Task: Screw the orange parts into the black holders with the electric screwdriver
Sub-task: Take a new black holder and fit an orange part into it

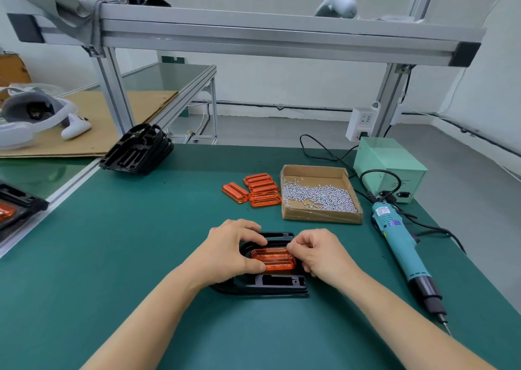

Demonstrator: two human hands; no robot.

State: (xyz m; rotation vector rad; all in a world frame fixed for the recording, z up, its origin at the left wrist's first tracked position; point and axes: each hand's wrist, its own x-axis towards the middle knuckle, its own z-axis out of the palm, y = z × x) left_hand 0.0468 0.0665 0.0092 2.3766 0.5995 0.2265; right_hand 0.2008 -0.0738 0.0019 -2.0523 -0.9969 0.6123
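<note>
A black holder [272, 283] lies flat on the green mat in front of me, with an orange part [275, 260] seated in its recess. My left hand [231, 250] grips the orange part's left end, thumb in front and fingers behind. At the part's right end my right hand [315, 252] has its fingers curled, pinching at the corner; whether a screw sits between the fingertips is hidden. The teal electric screwdriver [406, 252] lies on the mat to the right, tip toward me, untouched.
A cardboard box of silver screws [320, 195] stands behind the holder, with several spare orange parts [255, 190] to its left. A stack of black holders [138, 149] leans at the back left. The green power supply [392, 166] and cables sit back right.
</note>
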